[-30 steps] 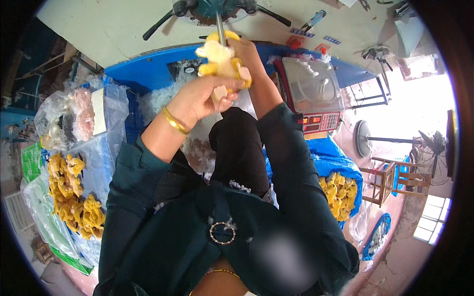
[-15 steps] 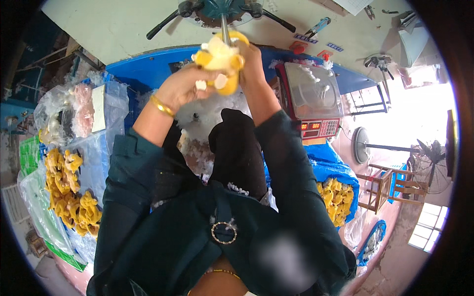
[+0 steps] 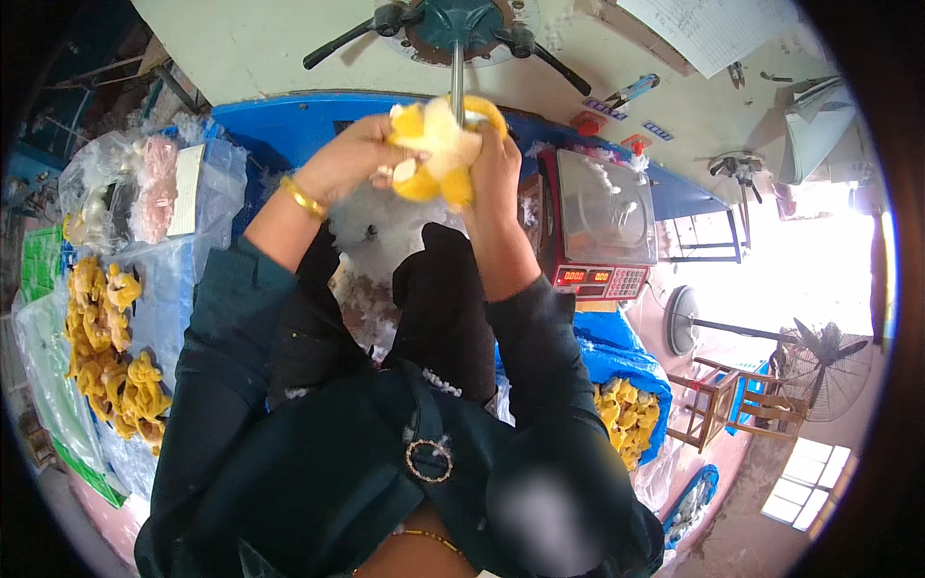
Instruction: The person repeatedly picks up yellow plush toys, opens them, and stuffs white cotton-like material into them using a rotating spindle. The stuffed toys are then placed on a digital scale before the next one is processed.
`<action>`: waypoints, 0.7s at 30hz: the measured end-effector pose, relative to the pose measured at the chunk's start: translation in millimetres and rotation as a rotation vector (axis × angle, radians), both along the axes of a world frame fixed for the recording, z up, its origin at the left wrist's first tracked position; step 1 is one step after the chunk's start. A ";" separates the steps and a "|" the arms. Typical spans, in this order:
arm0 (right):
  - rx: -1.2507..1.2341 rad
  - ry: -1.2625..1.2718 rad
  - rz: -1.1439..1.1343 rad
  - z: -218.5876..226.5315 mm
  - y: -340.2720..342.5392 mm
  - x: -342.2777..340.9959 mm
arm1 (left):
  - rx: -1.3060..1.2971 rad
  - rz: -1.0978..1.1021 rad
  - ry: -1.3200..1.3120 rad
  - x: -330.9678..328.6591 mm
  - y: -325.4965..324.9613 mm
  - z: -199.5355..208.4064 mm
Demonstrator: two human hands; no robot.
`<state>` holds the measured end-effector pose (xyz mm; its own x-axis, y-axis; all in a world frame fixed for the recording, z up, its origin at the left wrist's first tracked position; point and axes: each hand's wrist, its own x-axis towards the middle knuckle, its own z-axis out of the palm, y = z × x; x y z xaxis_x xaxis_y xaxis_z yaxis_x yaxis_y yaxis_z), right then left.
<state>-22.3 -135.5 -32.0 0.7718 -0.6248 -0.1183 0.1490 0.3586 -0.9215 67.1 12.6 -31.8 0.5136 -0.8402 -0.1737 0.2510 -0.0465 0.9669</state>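
A: Right side?
B: Red scale (image 3: 605,217), display (image 3: 586,276) lit. Farther out, standing fan (image 3: 824,371) beside wooden chair (image 3: 771,407); paned window (image 3: 807,482) toward lower right.
A: Bench (image 3: 241,43)?
B: Pale top. Blue-handled tool (image 3: 636,91) lying near a handwritten paper sheet (image 3: 715,31).
A: Far left?
B: Green crate (image 3: 39,262), clear plastic (image 3: 53,356) against it.

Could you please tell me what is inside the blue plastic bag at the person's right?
Yellow plush pieces show heaped in the opening of the blue plastic bag. Whatever lies beneath the top layer is covered, and the right sleeve may hide more.
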 end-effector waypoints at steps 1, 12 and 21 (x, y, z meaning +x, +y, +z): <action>0.009 0.032 0.007 2.3 2.7 -8.2 | -0.004 -0.043 0.029 -8.8 5.4 -2.0; -0.443 -0.066 0.561 10.5 -36.3 -20.4 | -0.356 0.018 0.701 -87.6 -19.7 21.6; -0.998 -0.163 0.469 18.7 -28.1 -21.0 | -0.249 0.088 0.864 -70.4 5.8 34.3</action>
<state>-43.3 -163.6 -13.3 0.9166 -0.0256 0.3990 0.3389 -0.4797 -0.8093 -3.3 18.4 2.5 0.3527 -0.8687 -0.3477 0.8873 0.1926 0.4190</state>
